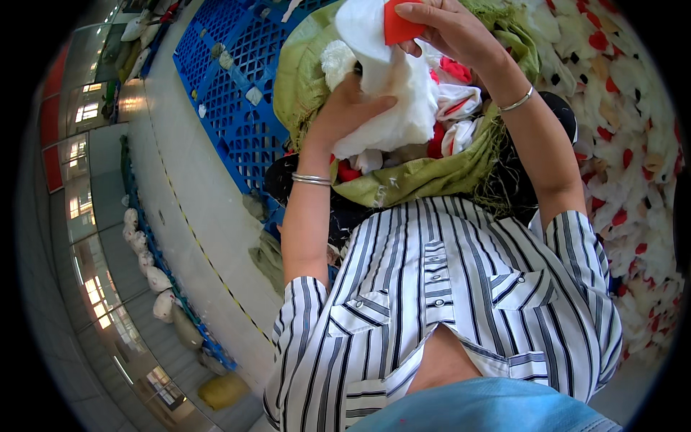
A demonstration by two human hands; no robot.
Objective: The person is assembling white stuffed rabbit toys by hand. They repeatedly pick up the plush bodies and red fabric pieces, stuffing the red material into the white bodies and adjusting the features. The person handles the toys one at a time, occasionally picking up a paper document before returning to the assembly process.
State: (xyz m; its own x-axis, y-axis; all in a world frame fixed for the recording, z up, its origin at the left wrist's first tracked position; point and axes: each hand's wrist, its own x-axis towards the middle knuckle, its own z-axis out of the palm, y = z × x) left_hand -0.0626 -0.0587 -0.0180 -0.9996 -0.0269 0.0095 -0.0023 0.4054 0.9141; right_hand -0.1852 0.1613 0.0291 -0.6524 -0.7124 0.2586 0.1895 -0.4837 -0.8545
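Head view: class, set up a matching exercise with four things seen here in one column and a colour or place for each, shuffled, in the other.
Things:
1. pallet
2. sack
3. left hand
4. right hand

Descriptions:
A. pinches the red part of the fabric piece
B. blue, lying on the floor
C. green, open, full of white and red pieces
D. grips the white part of the fabric piece from below

Pairs: 1-B, 2-C, 3-D, 4-A

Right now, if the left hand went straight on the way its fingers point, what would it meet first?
The left hand already presses the white fluffy piece; beyond it probably lies the right hand, though depth is unclear.
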